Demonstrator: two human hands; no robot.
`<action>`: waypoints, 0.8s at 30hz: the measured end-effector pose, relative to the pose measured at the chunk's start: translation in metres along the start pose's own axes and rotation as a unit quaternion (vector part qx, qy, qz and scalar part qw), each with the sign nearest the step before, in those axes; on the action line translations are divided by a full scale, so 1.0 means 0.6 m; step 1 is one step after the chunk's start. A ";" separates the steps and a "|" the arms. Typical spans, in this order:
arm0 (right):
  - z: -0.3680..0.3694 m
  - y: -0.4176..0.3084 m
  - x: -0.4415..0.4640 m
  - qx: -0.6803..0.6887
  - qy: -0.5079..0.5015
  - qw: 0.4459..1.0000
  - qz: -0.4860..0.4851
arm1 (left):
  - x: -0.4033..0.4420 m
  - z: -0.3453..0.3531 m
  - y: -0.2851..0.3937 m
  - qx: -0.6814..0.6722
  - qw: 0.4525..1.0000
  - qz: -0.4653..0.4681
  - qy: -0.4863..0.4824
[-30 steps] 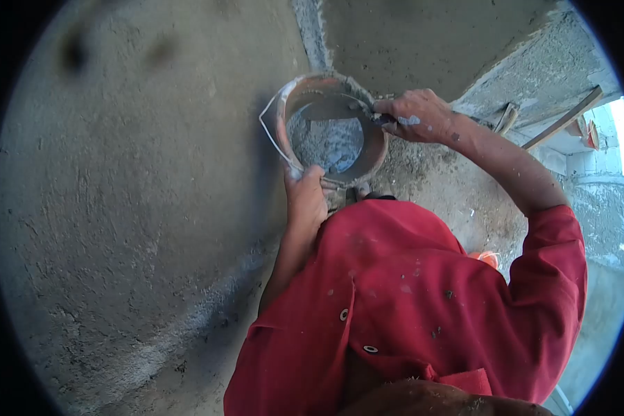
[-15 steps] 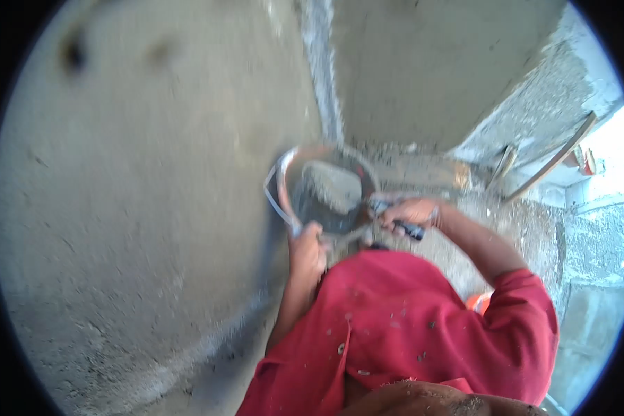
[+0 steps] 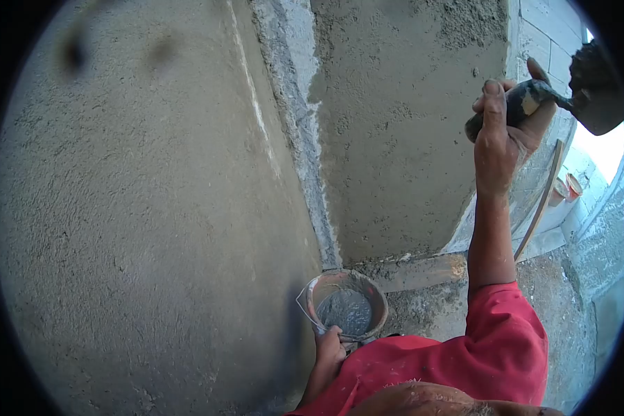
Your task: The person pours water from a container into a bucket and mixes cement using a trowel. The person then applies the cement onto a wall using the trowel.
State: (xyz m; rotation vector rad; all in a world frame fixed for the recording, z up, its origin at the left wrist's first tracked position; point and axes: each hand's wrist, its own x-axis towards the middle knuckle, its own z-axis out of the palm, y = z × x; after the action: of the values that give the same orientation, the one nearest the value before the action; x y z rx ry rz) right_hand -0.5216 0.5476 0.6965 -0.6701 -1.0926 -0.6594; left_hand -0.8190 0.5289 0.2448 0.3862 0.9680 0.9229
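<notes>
My right hand is raised at the upper right, fingers wrapped round the dark handle of a trowel. The trowel's blade carries a dark lump of wet mortar and reaches toward the frame's right edge. Low in front of my body, my left hand grips the near rim of a bucket. Grey wet mortar lies in the bottom of this bucket, and its wire handle hangs to the left side.
A large plastered wall fills the left side. It meets a second plastered wall at a rough, pale corner strip. To the right, a long wooden strip leans near small buckets. Rubble-strewn ground lies below.
My right hand has gone from the bucket up to the upper right, carrying mortar on the trowel. The bucket, still in my left hand, appears lower as the view has tilted up.
</notes>
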 end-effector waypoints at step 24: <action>-0.115 0.072 -0.383 -0.104 -0.857 0.471 0.181 | -0.061 0.083 0.034 0.034 0.992 0.117 -0.032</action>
State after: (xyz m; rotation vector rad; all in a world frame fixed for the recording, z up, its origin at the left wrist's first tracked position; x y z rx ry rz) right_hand -0.5225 0.5556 0.4527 -1.8578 -2.5776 0.6668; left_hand -0.7966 0.5161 0.3045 0.5920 0.9089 1.0841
